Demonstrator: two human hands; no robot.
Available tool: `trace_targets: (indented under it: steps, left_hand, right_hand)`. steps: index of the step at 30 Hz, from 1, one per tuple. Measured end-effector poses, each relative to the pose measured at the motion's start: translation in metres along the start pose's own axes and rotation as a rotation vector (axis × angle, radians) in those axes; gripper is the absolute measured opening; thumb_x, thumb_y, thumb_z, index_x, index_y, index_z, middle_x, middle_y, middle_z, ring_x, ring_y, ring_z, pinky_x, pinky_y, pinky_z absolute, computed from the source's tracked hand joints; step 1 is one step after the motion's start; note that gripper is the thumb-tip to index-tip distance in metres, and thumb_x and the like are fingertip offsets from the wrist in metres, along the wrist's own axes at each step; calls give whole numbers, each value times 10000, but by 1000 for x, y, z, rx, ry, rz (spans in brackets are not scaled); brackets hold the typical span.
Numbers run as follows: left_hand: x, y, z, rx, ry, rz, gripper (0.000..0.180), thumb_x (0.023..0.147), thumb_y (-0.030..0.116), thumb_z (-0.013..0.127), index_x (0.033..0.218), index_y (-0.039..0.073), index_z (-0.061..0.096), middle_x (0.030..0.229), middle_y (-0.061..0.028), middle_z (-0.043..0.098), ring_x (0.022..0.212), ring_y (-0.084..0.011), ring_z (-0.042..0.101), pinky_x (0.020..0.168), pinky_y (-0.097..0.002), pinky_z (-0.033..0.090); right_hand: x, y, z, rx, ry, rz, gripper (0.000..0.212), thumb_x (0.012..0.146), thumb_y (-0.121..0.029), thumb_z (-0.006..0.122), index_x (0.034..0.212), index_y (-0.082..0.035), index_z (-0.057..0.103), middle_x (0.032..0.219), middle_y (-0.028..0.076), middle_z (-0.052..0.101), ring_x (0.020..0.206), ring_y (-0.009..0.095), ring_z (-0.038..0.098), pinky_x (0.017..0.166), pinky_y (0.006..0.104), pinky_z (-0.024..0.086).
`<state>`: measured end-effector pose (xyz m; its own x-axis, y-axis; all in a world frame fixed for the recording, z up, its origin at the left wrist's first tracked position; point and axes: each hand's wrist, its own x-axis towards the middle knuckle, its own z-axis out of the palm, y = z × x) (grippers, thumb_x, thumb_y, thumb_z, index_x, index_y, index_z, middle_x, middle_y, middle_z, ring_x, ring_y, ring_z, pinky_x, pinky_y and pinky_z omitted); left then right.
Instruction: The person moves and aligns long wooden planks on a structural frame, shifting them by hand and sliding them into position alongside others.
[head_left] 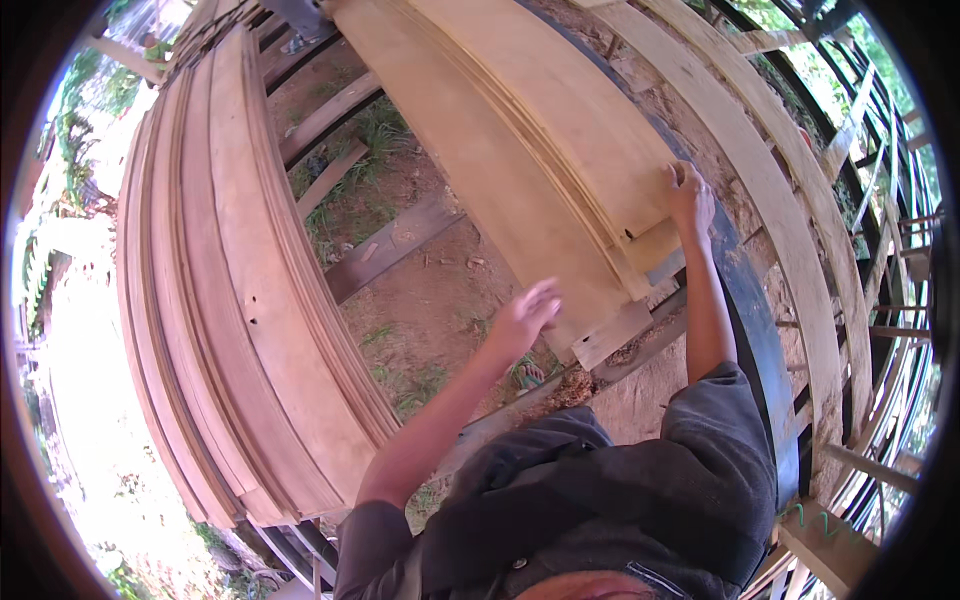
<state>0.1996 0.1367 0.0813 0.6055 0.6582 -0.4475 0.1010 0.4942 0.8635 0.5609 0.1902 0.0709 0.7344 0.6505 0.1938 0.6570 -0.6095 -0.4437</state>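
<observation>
Long, pale wooden boards (450, 100) lie side by side and stacked in front of me, with their near ends close to my body. My right hand (692, 200) is at the right edge of the right-hand board (590, 130), near its end, with fingers bent over the edge. My left hand (530, 315) hovers by the left edge of the stack, slightly blurred; its fingers look loosely apart and nothing shows in them. A dark hole marks the near end of the right-hand board. Shorter board ends (612, 337) stick out beneath.
More stacked reddish boards (225, 250) lie on the left. Crossbeams (395, 240) span the gap above earth and grass. A dark beam (755, 330) runs along the right side, with long planks (800, 240) beyond it. Another person's legs (300, 15) show at the far end.
</observation>
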Motion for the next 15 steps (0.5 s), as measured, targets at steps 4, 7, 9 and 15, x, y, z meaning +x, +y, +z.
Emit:
trace_targets:
  steps: [4, 7, 9, 15]
  left_hand:
    - [67, 33, 42, 111, -54, 57, 730, 965, 232, 617, 1515, -62, 238, 1508, -234, 390, 1362, -294, 451, 1089, -369, 410]
    - [97, 31, 59, 177, -91, 195, 874, 939, 245, 654, 1547, -53, 101, 1564, -274, 269, 1420, -314, 357, 1124, -391, 341]
    - [105, 39, 67, 47, -198, 174, 946, 934, 208, 658, 1544, -66, -12, 1606, -300, 123, 1494, -322, 212, 1186, -399, 242]
    - [96, 54, 76, -338, -362, 73, 991, 935, 107, 635, 1525, -45, -146, 1627, -239, -120, 1527, -300, 57, 1216, -394, 170]
  right_hand:
    - [1, -2, -10, -74, 25, -158, 321, 875, -354, 688, 1088, -116, 715, 1077, 145, 674, 1065, 336, 623, 920, 429, 486]
    - [-1, 10, -7, 6, 108, -198, 362, 856, -328, 714, 1132, -94, 718, 1036, 152, 670, 1034, 341, 626, 911, 417, 490]
    - [-4, 12, -9, 24, 96, -160, 374, 837, -308, 738, 1133, -81, 724, 1036, 160, 673, 1021, 339, 635, 905, 414, 494]
    - [9, 20, -14, 162, 15, -85, 300, 803, -228, 786, 1034, -43, 740, 990, 159, 697, 918, 298, 680, 841, 384, 520]
